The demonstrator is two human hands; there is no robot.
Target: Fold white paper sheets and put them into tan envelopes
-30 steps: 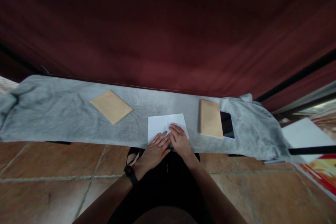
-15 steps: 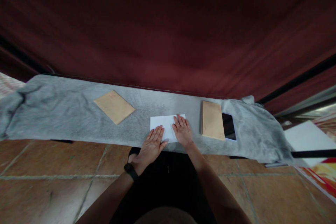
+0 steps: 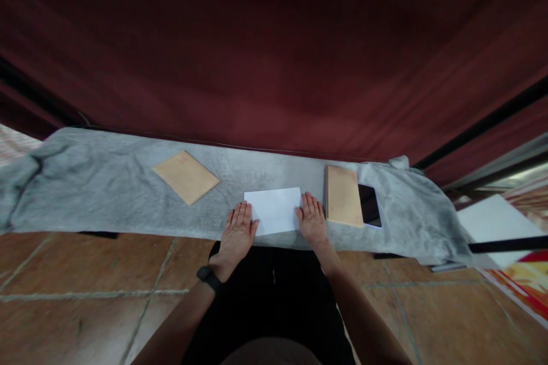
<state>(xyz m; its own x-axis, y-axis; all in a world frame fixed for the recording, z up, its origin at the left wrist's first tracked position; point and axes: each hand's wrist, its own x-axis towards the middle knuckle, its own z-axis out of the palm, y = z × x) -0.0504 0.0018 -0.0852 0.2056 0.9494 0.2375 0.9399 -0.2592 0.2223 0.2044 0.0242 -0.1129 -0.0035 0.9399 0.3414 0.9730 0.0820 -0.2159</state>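
Left hand (image 3: 237, 231) and right hand (image 3: 312, 222) just went from mid-sheet to the side edges, both flat and open, gripping nothing. White paper (image 3: 274, 211) lies between them on the grey cloth (image 3: 107, 199), so it's mostly uncovered now.

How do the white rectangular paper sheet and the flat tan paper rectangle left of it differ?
Pose: the white rectangular paper sheet lies nearly square-on in the view; the flat tan paper rectangle is turned diagonally.
Place: the sheet sits between the left hand and right hand; the tan rectangle lies apart from both.
Shared: both lie flat on grey cloth.
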